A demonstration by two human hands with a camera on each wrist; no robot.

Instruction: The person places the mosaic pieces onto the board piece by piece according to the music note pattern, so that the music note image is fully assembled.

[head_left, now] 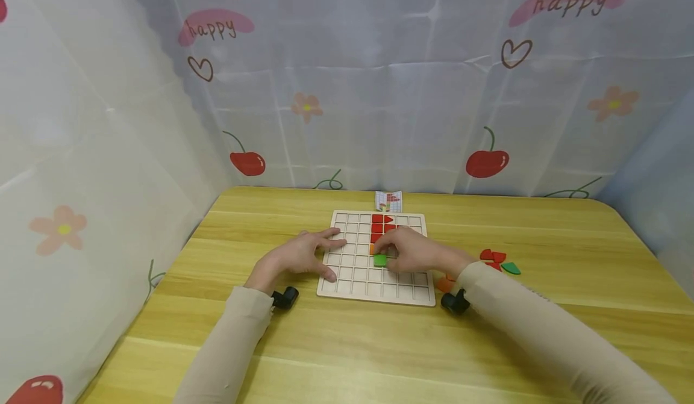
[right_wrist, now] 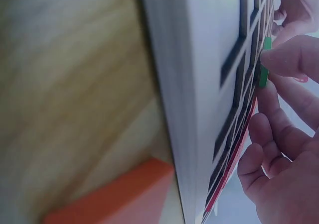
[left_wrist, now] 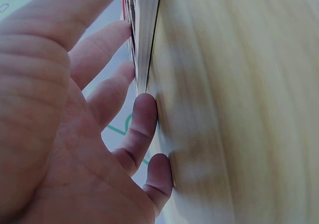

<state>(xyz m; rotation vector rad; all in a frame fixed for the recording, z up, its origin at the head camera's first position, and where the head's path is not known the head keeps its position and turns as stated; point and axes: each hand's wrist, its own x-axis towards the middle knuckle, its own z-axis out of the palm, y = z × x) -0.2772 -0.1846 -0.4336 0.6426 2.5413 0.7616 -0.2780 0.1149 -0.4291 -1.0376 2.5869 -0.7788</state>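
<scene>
A pale wooden grid board lies on the table. Spread along its left side, my left hand rests fingertips and thumb on the board; in the left wrist view two lower fingers reach down beside its edge to the tabletop. My right hand pinches a green square tile between thumb and fingers, close over a cell in the middle. Just above that tile, an orange tile shows partly behind the fingers. Red tiles fill cells further up, some covered by the right hand.
A small printed card with a coloured pattern lies behind the board. Right of the board are loose red pieces, a green leaf-shaped piece and orange pieces near the right wrist. A patterned curtain hangs behind the table.
</scene>
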